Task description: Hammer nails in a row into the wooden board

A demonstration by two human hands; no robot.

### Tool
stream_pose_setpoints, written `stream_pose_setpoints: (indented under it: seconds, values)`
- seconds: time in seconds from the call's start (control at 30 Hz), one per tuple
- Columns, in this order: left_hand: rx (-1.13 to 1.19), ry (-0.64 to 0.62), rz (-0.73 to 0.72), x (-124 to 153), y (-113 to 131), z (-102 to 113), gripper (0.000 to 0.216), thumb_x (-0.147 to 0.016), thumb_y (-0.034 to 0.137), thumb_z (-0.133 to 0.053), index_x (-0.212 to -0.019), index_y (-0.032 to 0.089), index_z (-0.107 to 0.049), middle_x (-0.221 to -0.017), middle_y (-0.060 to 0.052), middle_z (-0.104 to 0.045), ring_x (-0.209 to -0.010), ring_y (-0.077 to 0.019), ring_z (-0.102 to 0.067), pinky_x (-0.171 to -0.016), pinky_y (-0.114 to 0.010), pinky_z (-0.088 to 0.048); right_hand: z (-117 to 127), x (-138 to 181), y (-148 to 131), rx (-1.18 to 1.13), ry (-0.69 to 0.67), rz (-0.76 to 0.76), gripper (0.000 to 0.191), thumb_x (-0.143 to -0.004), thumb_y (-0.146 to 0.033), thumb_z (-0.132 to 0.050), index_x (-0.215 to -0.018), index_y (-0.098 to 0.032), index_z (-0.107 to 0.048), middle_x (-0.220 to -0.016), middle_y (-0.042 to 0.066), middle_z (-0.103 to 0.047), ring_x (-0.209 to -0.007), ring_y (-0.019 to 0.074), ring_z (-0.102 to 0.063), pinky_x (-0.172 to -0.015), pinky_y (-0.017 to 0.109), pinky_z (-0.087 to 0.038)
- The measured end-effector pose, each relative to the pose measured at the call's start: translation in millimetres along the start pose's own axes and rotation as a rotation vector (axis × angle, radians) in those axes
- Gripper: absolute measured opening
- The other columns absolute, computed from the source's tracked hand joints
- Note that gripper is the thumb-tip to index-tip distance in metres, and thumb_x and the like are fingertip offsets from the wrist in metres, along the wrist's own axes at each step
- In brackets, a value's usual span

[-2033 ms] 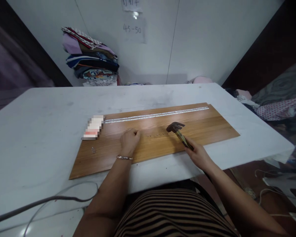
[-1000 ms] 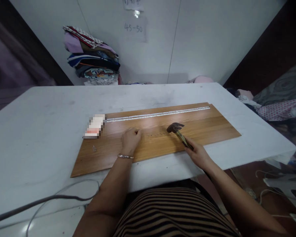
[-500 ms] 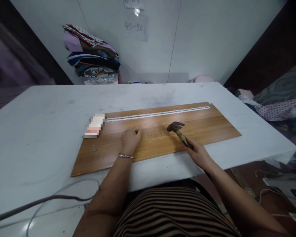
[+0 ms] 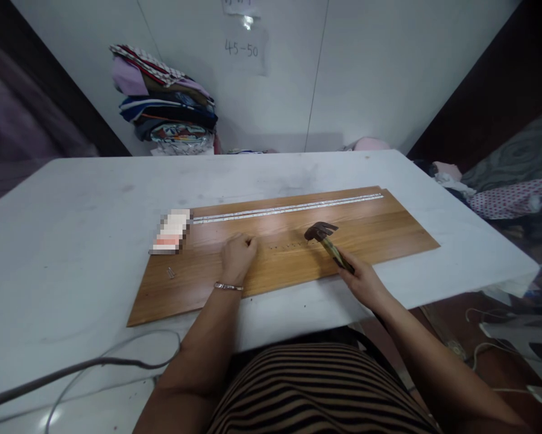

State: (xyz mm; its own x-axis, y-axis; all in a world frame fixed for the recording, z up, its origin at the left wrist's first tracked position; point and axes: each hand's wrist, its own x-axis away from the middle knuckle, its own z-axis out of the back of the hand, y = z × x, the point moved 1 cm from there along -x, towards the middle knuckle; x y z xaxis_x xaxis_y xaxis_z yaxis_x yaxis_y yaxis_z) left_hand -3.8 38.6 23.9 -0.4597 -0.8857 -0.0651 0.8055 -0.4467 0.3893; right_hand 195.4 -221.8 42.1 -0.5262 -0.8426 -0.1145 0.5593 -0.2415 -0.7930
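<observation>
My right hand [image 4: 362, 282] grips the handle of a claw hammer [image 4: 327, 243]. The hammer's head is over the middle of a wood-grain board [image 4: 388, 220], beside a row of several small dark nails or marks [image 4: 291, 246]. My left hand [image 4: 238, 256] lies on the board, left of that row, with its fingers curled closed. Whatever it holds, if anything, is hidden. A few loose nails [image 4: 170, 273] rest near the board's left end. Two pale measuring-tape strips [image 4: 280, 210] run along its far side.
A blurred-out flat item [image 4: 171, 232] lies across the board's far left corner. The board is on a white table [image 4: 72, 241]. Folded fabrics [image 4: 171, 102] are stacked behind the table, against the wall. A dark cable [image 4: 85, 363] loops at the near left.
The whole view has shifted very slightly. Both hands and the hammer keep nearly the same places over the board.
</observation>
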Motion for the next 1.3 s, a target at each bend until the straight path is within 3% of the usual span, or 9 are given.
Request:
stream_pose_setpoints:
  seconds: [1.3]
  values:
    - [0.003, 0.0, -0.008, -0.9, -1.3, -2.5, 0.034, -0.089, 0.04, -0.045, -0.079, 0.02, -0.071, -0.092, -0.007, -0.071, -0.084, -0.0191, -0.061, -0.072, -0.029, -0.038, -1.5, -0.5, 0.7, 0.014, -0.006, 0.022, 0.057, -0.081, -0.019, -0.053, -0.137, -0.023, -0.057, -0.13, 0.006, -0.066, -0.12, 0.0281, -0.061, -0.104, 0.048, -0.046]
